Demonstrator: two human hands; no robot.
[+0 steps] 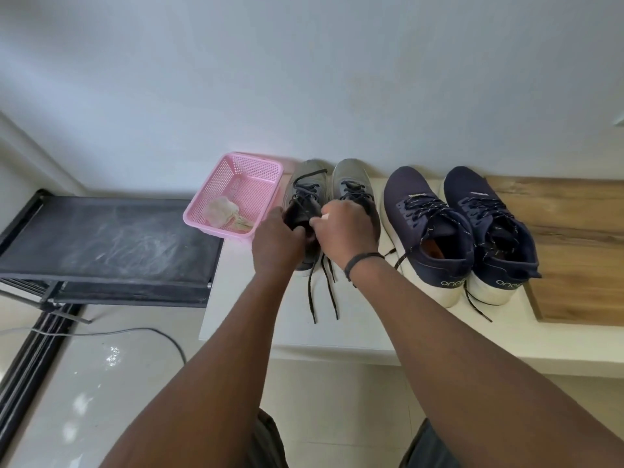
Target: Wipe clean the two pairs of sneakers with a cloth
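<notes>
Grey sneaker in hand [304, 211]: the left one of the grey pair, on the white bench [364, 332] just beside the pink basket [236, 194]; its mate [353, 184] stands touching it on the right.
How it will handle: I judge it light, with a soft fabric upper that gives under my fingers and a firmer sole; the loose laces [324, 288] trailing toward me could snag.
Where to hold: the collar and heel, where it looks stiffest.
My left hand [275, 241]: fingers curled round the collar on the basket side, gripping it.
My right hand [347, 228]: fingers bent, closed on the opposite side of the same opening.
Cloth [221, 211]: crumpled in the basket, not yet picked up.
Navy pair [456, 231]: further right on the bench, untouched, laces undone.
</notes>
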